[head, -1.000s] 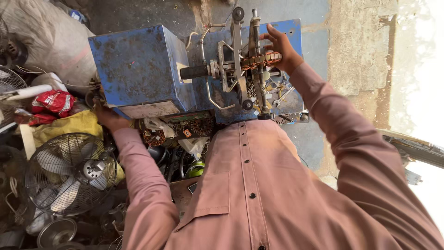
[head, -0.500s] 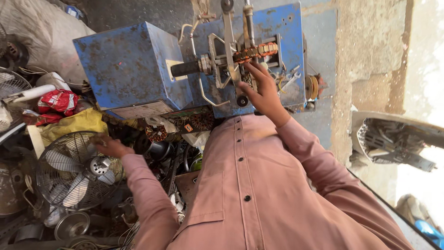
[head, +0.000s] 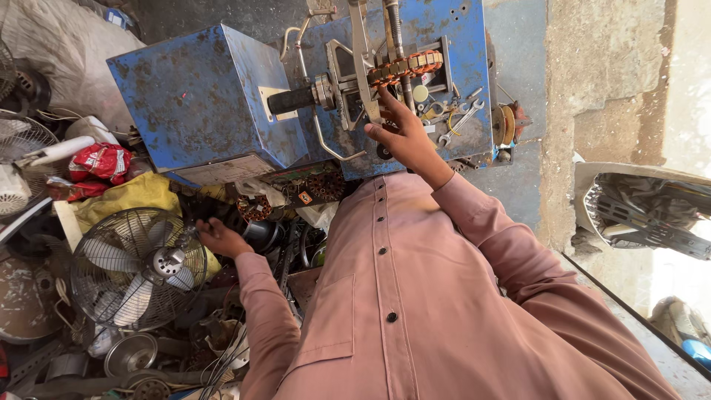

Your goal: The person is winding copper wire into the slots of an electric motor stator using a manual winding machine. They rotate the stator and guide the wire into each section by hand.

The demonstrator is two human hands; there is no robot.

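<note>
A white table fan (head: 137, 268) with a round wire guard lies face up just to the left of the left hand (head: 220, 238), amid a heap of metal scrap. Above and to the left of that hand sit a crumpled red wrapper (head: 100, 161) and a yellow cloth (head: 133, 195). The left hand reaches down into the clutter of motor parts (head: 259, 222) at the foot of the blue metal box (head: 204, 100); its fingers curl loosely, and whether they grip anything among the parts cannot be told. A wound stator (head: 255, 208) with copper coils lies just to the right of this hand, close to the fingertips.

Above the left hand and to the left of the right one, the blue metal box stands with a black handle (head: 290, 100) sticking out of its side toward a winding jig (head: 363, 67) of grey metal bars. The right hand (head: 404, 137) is raised against the blue panel (head: 466, 44) below that jig, fingers spread fairly wide and pointing up, the fingertips (head: 386, 95) touching the lower edge of the copper-wound stator (head: 406, 65) mounted on the spindle. It clasps nothing. Just right of this hand, spanners (head: 459, 122) and small tools lie against the panel, and further right a rusty spool (head: 505, 124) hangs at the panel's edge.
</note>
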